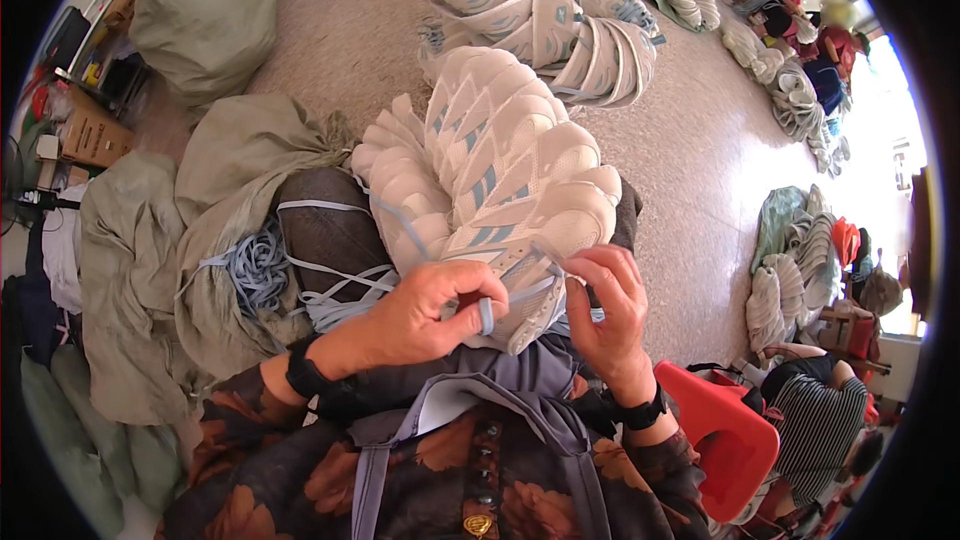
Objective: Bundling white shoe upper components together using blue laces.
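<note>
Pale-blue shoelace (487, 316) sits pinched in your left hand (430, 310); I cannot tell whether your curled right hand (612, 315) grips it. Sneaker uppers (500, 170) fan toward twelve o'clock across your lap (325, 230), probably freeing both hands.

Bright daylight, washed-out window (903, 150) at right, bent edges, black corners.

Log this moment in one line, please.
left grip: pinching blue lace | right grip: at nearest white shoe | nearby: bundled blue laces
</note>
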